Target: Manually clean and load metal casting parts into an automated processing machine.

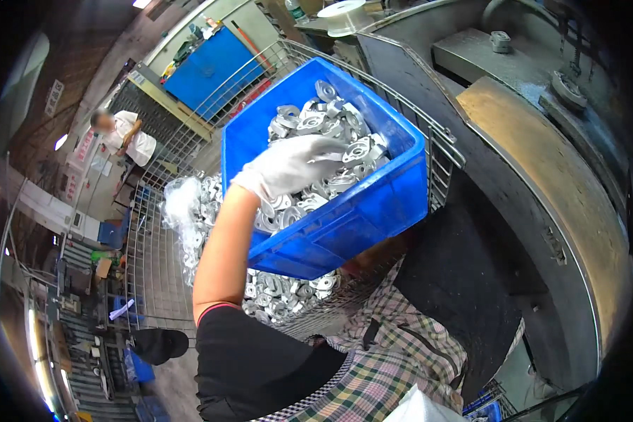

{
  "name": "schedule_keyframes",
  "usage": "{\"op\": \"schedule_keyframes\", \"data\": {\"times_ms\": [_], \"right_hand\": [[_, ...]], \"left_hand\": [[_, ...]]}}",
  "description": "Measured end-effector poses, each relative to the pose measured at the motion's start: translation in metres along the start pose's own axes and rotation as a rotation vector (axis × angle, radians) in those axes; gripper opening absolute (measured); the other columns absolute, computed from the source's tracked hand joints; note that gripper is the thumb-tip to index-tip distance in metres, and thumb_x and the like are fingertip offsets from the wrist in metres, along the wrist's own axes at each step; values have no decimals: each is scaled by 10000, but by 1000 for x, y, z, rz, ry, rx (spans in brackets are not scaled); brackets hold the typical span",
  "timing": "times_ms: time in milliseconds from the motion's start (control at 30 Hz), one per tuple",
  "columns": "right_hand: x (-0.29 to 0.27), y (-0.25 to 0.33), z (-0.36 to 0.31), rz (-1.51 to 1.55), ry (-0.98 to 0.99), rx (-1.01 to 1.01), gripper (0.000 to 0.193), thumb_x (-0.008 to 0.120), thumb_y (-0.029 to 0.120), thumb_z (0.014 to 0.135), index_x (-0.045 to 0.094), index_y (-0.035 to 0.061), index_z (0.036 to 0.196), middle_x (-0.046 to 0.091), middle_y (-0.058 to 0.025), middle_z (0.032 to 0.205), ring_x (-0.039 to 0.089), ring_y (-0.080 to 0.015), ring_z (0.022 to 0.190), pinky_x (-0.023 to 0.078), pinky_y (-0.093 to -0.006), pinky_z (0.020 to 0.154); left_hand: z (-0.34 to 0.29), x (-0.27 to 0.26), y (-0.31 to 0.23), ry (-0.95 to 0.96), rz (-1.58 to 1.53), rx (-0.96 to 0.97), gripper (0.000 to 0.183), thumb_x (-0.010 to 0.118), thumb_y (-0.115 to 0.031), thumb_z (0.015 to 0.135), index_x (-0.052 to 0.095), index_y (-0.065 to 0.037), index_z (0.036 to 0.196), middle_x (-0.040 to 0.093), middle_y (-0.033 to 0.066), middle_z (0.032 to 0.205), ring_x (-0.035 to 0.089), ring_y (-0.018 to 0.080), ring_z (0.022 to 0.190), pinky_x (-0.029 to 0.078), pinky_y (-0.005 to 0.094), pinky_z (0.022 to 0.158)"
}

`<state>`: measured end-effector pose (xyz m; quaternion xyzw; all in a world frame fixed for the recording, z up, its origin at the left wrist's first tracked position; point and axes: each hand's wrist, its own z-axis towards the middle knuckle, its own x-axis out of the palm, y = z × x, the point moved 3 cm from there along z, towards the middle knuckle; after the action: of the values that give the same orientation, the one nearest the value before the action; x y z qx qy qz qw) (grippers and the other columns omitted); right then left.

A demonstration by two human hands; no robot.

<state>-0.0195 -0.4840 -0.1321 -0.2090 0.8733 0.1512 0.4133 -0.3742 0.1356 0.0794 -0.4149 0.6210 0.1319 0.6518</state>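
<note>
My left hand (292,165), in a white glove, reaches into a blue plastic bin (344,243). Its fingers close together at the edge of a silver-grey metal casting (357,150) with a round hole, and seem to pinch it. Many similar castings (313,121) lie heaped around the hand. At the lower edge, a white gloved shape (420,406) appears to be my right hand; its fingers are out of sight.
The bin rests on a wire mesh cage (151,260) that has more castings (281,292) below. Clear plastic wrap (183,204) hangs at its left. A grey machine housing (499,176) curves along the right, with one casting (500,42) on its ledge. A person (126,133) stands far left.
</note>
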Motion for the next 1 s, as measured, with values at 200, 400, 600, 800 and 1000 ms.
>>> {"op": "schedule_keyframes", "data": {"times_ms": [200, 400, 600, 800, 1000], "right_hand": [[-29, 26, 29, -107, -45, 37, 569, 628, 507, 839, 636, 47, 1174, 643, -284, 1057, 653, -352, 1027, 494, -464, 884], [-143, 163, 44, 142, -446, -725, 268, 634, 67, 791, 636, 1, 1051, 655, -172, 1018, 612, -339, 942, 462, -410, 876], [-262, 293, 80, 17, -782, -952, 194, 646, 105, 806, 681, 72, 994, 672, -116, 917, 628, -319, 854, 482, -403, 794], [-372, 354, 213, 68, -1002, -700, 284, 562, 289, 896, 649, 106, 1096, 653, -141, 1115, 608, -349, 1033, 482, -408, 893], [-406, 416, 279, 79, -905, -413, 264, 554, 277, 880, 663, 153, 1086, 642, -128, 1172, 602, -344, 1098, 478, -447, 922]], "left_hand": [[-48, 21, 164, 300, 349, -354, 561, 677, -128, 755, 561, -127, 1304, 647, 172, 1137, 613, 312, 1065, 477, 359, 936], [-41, 28, 140, 173, 486, -251, 325, 695, -227, 741, 676, -133, 1052, 691, 150, 932, 663, 328, 898, 519, 400, 805], [-39, -22, 80, 64, 213, -416, 425, 857, -229, 597, 696, -69, 956, 693, 128, 901, 673, 273, 817, 524, 349, 770], [32, -47, 36, -257, -148, -114, 391, 795, -40, 631, 679, 1, 1003, 687, 88, 947, 632, 175, 844, 506, 298, 792], [102, -47, -59, -362, -126, 152, 330, 776, -94, 707, 691, -14, 1017, 675, 94, 914, 648, 191, 859, 497, 300, 784]]}}
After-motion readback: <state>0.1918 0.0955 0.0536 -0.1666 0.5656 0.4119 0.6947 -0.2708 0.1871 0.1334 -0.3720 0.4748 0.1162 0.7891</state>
